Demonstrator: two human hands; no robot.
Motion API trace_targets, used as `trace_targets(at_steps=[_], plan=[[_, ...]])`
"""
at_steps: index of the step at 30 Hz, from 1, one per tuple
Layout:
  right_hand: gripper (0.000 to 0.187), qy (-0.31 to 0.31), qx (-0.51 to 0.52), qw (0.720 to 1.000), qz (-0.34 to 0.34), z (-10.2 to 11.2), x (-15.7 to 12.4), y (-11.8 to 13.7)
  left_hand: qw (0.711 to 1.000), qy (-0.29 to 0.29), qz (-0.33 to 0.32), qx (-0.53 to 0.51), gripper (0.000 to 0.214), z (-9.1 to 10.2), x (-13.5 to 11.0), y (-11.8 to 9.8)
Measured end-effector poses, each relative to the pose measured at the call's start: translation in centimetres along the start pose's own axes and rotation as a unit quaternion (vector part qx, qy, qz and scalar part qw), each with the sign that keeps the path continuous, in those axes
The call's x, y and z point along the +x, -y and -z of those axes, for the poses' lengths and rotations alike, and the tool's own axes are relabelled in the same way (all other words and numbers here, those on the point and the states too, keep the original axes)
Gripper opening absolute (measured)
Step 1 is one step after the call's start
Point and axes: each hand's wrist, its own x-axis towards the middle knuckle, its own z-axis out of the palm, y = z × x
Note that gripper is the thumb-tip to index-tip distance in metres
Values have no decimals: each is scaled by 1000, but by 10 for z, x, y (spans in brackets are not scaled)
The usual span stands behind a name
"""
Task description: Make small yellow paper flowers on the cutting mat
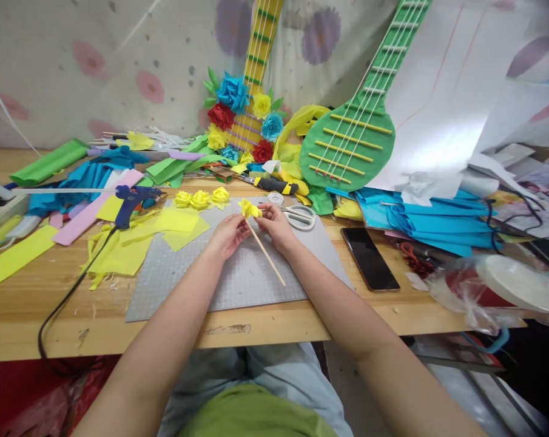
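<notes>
One yellow paper flower (249,209) tops a stick (267,258) at mid-frame, left hand (230,235) grasping its base, right hand (276,227) pinching its edge. Shaping seems underway, next calling for gentle pressure.

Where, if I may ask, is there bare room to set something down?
Bare tabletop lies between the phone and front edge, and left of the cutting mat below yellow paper, though a cord crosses there. Coloured paper crowds the back.
</notes>
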Motion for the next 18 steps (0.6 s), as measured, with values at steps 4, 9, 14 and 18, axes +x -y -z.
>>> trace_targets(at_steps=[4,9,14,18], plan=[[36,30,-34,999,11,-1,-2,0,1000,1,-11,11,10,0,0,1],[37,28,-80,994,68,0,-3,2,998,-10,-30,52,13,-3,-2,4],[38,51,-89,989,104,1,-5,6,997,-6,-43,69,19,-3,-2,6],[29,31,-115,988,102,0,-4,5,996,-5,-52,75,21,-1,0,8]])
